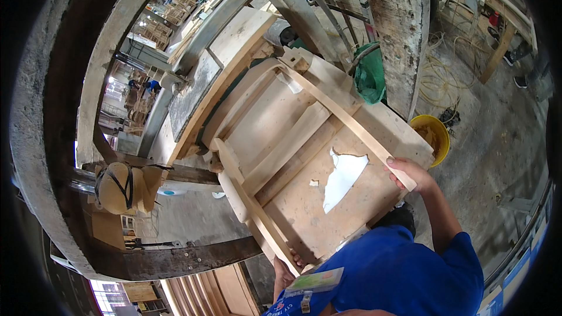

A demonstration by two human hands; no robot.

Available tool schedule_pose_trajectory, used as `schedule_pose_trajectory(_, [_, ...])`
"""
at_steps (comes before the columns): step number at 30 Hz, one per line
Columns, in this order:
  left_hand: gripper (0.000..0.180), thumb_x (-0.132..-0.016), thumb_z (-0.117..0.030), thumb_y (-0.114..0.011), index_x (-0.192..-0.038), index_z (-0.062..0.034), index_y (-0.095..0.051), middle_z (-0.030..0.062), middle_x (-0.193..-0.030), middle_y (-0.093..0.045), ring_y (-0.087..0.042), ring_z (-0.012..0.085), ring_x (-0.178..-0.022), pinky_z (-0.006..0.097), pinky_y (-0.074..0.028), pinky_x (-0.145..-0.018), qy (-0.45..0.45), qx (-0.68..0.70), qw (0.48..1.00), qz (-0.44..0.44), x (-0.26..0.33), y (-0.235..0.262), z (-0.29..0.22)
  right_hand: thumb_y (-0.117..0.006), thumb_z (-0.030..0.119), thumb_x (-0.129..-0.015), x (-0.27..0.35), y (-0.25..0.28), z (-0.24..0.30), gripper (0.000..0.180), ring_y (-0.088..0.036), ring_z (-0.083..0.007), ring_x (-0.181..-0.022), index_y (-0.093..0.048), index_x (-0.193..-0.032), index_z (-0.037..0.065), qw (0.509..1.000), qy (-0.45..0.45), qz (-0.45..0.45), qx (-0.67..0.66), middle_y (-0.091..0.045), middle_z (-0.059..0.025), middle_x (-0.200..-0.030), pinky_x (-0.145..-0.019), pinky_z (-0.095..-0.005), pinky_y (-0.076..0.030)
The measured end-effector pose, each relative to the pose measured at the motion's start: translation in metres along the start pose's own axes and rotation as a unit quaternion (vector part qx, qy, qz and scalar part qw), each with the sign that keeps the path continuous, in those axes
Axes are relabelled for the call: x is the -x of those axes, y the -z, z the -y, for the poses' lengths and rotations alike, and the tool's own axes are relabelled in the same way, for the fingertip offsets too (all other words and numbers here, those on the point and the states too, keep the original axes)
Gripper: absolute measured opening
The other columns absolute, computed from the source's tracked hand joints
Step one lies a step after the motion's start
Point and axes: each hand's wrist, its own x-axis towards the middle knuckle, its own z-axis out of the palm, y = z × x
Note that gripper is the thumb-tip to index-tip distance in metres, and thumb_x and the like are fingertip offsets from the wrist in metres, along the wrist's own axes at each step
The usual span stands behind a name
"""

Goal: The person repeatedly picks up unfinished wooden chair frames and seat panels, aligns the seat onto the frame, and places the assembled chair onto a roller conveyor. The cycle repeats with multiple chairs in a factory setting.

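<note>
A bare wooden chair frame [275, 140] lies tipped on a plywood worktop [328, 199], its legs pointing toward me. My right hand [407, 172] grips the end of the far leg rail [345, 117] at the worktop's right edge. My left hand [285, 272] clasps the end of the near curved leg [257, 216] low in the picture, partly hidden behind my blue shirt. A torn white sheet [345, 175] is stuck on the worktop between my hands.
A yellow bucket [436, 134] stands on the concrete floor at right, beside a concrete pillar [398, 29] and a green bag [370, 76]. A machine with a tan rounded cover [120, 187] stands at left. Stacked wooden frames fill the background.
</note>
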Motion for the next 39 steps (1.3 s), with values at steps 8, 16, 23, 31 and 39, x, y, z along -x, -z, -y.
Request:
schedule_pose_trajectory(8, [0.055, -0.1, -0.057, -0.042, -0.091, -0.0056, -0.06, 0.0071, -0.074, -0.052, -0.049, 0.0238, -0.063, 0.039, -0.041, -0.057, -0.025, -0.006, 1.0, -0.017, -0.003, 0.006, 0.003, -0.067, 0.051, -0.098, 0.002, -0.001, 0.0, 0.046, -0.052, -0.0093, -0.046, -0.063, -0.104, 0.005, 1.0, 0.001, -0.007, 0.006, -0.059, -0.0012, -0.069, -0.042, -0.0244, -0.041])
schedule_pose_trajectory(16, [0.049, -0.102, -0.054, -0.039, -0.092, -0.0086, -0.055, 0.0058, -0.069, -0.05, -0.047, 0.0225, -0.058, 0.038, -0.039, -0.053, -0.014, 0.014, 0.999, -0.05, -0.004, 0.003, -0.002, -0.068, 0.051, -0.097, 0.002, -0.003, 0.005, 0.046, -0.052, -0.0101, -0.047, -0.063, -0.103, 0.006, 0.999, -0.017, -0.025, 0.013, -0.059, -0.0013, -0.069, -0.043, -0.0256, -0.041])
schedule_pose_trajectory(23, [0.063, -0.096, -0.064, -0.038, -0.092, -0.0044, -0.058, 0.0108, -0.071, -0.053, -0.049, 0.0275, -0.062, 0.04, -0.041, -0.056, 0.0, 0.007, 1.0, -0.026, -0.001, 0.021, -0.001, -0.068, 0.049, -0.098, 0.001, -0.007, 0.008, 0.042, -0.053, -0.0096, -0.048, -0.064, -0.101, 0.008, 0.999, -0.032, -0.036, 0.019, -0.059, -0.0002, -0.07, -0.045, -0.0255, -0.043])
schedule_pose_trajectory(31, [0.059, -0.098, -0.06, -0.036, -0.091, -0.0062, -0.058, 0.0097, -0.067, -0.05, -0.047, 0.0268, -0.06, 0.04, -0.041, -0.057, 0.004, 0.002, 0.999, -0.042, -0.01, 0.024, 0.004, -0.067, 0.049, -0.099, -0.004, 0.0, 0.004, 0.042, -0.055, -0.0083, -0.052, -0.063, -0.105, 0.008, 0.998, -0.048, -0.024, 0.032, -0.059, 0.0006, -0.071, -0.047, -0.0249, -0.045])
schedule_pose_trajectory(39, [0.058, -0.1, -0.061, -0.04, -0.085, -0.0084, -0.06, 0.0093, -0.061, -0.05, -0.049, 0.0273, -0.054, 0.04, -0.043, -0.053, 0.005, 0.008, 1.0, -0.004, -0.017, 0.018, -0.002, -0.062, 0.05, -0.1, -0.003, -0.003, 0.005, 0.049, -0.053, -0.0091, -0.05, -0.062, -0.116, 0.004, 0.999, -0.02, 0.001, 0.034, -0.06, -0.0015, -0.073, -0.045, -0.0243, -0.042])
